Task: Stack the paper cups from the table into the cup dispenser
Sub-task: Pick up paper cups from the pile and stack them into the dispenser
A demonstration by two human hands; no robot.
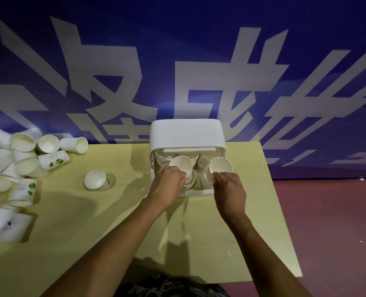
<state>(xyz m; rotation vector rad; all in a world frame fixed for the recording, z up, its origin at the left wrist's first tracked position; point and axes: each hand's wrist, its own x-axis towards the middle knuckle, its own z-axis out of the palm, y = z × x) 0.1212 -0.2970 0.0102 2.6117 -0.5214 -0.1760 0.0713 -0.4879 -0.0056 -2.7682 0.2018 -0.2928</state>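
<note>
**Inspector:** Where were the hands at the moment examined?

**Assistant:** Both at the open front of the dispenser (187,133), which stood at the table's (135,221) far edge against the banner (199,61). The left hand (168,184) had its fingers curled round the left cup (181,165); the right hand (229,187) pinched the rim of the right cup (220,166) with curled fingers.

**Inspector:** Orientation of those two cups?

**Assistant:** Mouths open toward the camera and upward, long axes tilted — bases pointing down and away into the dispenser. Each sat atop a nested stack; the left stack (189,181) and right stack (205,179) showed as layered rims beneath the hands. Further rims showed deeper inside.

**Inspector:** Remaining stock?

**Assistant:** A pile (17,168) of loose cups lay at the table's left end, mostly on their sides, axes pointing various ways, some bearing green marks. One lone cup (96,180) lay between the pile and the dispenser — on its side, mouth tipped up toward the camera, well apart from both hands.

**Inspector:** Anything undetermined?

**Assistant:** Whether the held cups were fully seated in their stacks could not be told.
</note>
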